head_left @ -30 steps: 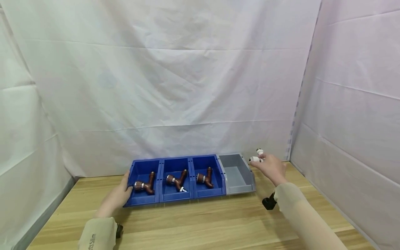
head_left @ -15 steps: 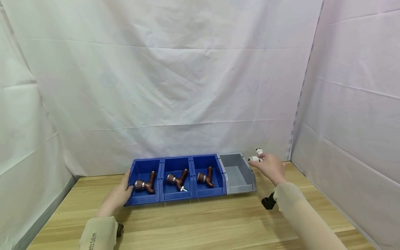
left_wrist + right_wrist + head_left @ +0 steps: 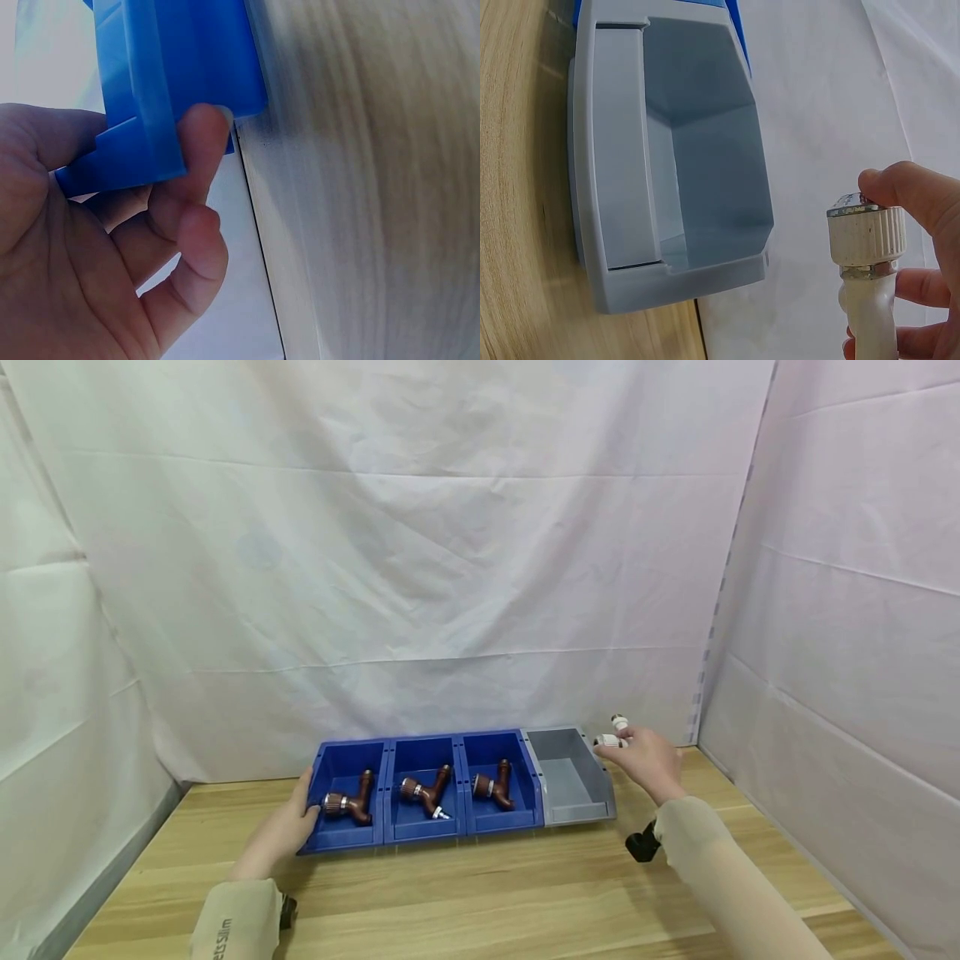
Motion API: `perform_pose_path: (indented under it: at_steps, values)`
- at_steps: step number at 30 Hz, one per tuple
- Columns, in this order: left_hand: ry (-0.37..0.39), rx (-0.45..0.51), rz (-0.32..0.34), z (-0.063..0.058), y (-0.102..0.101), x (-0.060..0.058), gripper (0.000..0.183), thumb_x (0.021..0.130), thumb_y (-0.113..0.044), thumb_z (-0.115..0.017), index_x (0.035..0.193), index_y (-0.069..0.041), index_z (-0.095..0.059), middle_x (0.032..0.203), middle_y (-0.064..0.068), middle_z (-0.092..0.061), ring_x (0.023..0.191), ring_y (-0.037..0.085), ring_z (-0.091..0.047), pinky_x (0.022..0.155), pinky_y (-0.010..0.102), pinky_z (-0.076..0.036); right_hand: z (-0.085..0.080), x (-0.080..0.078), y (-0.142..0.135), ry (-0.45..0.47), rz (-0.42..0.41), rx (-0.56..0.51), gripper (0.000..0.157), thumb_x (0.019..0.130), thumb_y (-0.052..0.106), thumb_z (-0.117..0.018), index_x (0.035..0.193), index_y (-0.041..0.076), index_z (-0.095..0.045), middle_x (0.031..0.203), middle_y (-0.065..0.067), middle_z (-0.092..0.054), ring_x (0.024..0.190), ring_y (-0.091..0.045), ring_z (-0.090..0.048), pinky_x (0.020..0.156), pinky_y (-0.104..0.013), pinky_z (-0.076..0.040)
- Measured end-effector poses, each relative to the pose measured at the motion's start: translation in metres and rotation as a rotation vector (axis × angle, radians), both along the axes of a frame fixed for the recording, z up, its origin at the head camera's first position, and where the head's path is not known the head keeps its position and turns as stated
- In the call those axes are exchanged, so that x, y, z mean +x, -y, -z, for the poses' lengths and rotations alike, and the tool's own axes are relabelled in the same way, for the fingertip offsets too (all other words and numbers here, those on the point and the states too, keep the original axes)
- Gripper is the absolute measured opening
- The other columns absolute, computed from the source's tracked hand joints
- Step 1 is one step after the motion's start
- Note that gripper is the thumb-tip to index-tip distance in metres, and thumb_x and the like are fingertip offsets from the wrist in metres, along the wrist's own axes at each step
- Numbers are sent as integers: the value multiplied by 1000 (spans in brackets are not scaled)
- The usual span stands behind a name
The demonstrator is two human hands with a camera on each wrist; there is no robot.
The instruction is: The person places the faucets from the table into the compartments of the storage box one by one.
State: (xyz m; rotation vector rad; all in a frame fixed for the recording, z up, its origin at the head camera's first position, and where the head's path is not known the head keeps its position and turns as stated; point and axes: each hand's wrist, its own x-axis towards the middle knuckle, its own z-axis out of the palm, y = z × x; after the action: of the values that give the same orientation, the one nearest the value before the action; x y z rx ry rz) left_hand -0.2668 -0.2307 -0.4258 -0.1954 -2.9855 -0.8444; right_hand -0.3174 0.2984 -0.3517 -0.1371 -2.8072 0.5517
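My left hand [image 3: 283, 827] grips the side wall of the leftmost blue bin [image 3: 142, 90], thumb on one face and fingers on the other. A white plastic tap [image 3: 866, 240] with a ribbed knob is pinched in my right hand [image 3: 651, 763], held up just right of the grey bin [image 3: 576, 817]. In the right wrist view the thumb lies on the end of the knob and the fingers are behind the body. One brown tap lies in each blue bin: a left one [image 3: 363, 802], a middle one [image 3: 429, 792] with a metal nozzle, and a right one [image 3: 497, 787].
The middle blue bin [image 3: 423, 835], the right blue bin [image 3: 491, 822] and the grey bin stand side by side in one row with the leftmost bin. Wooden tabletop [image 3: 465, 902] lies in front of the row. A white cloth [image 3: 420, 568] hangs close behind it.
My right hand has shifted very slightly to the left with the white tap. The left hand keeps its grip on the leftmost blue bin.
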Motion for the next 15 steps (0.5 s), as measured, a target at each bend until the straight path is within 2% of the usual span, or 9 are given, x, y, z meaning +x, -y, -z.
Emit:
perform_pose_path:
  at_steps: [7,15]
  values:
    - [-9,0,-2,1,0,0,65,93,-16,-37,140,-4,7,127,35,-31,107,48,-42,82,58,-34,1,1,4,3,-8,-15,66,68,62,-60,110,12,-59,96,-9,-63,71,-22,-53,62,-42,-28]
    - [-20,-5,-3,1,0,1,65,93,-17,-37,141,-4,6,128,34,-32,107,48,-42,82,58,-34,2,-2,10,9,-17,-26,77,62,73,-55,110,14,-60,102,-9,-62,79,-25,-55,66,-45,-30]
